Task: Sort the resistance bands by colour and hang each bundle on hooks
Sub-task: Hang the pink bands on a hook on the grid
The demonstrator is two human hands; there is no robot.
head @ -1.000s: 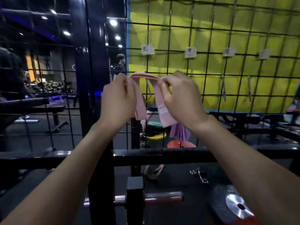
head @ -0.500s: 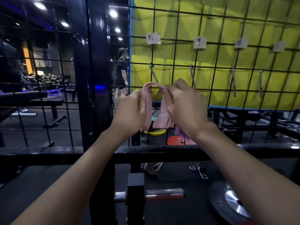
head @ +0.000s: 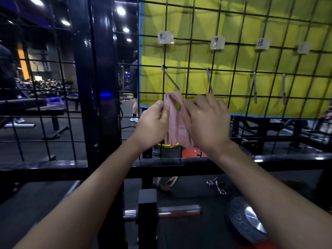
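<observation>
**Q:** What is held, and where?

**A:** A bundle of pink resistance bands [head: 177, 121] is held up in front of a black wire grid panel [head: 233, 72], near the middle of the view. The top fold of the bundle is raised to the lower tip of the leftmost hook [head: 170, 79]; whether the bands are already looped over that tip cannot be told, since the fold hides it.

**Q:** Are there containers or hangers, and what is in them?

**A:** No bins are seen. Four grey hooks are hung in a row on the grid. The second hook [head: 209, 80], third hook [head: 254, 89] and fourth hook [head: 283, 88] carry nothing.

**Q:** Is any writing legible?

**A:** A small white label [head: 165, 37] is fixed above each hook, with a bluish mark printed on it; the marks are too blurred to be read. Raised lettering is seen on a black weight plate [head: 246, 225] at lower right, also unreadable.

**Q:** How are the hands posed?

**A:** Both forearms are stretched forward and upward. The left hand [head: 152, 123] is curled, its fingers and thumb pinched on the left edge of the bundle. The right hand [head: 206, 121] is seen from the back, its fingers bent and clamped on the right edge of the bundle, near the top. The loose ends of the bands hang down between the two wrists.
</observation>
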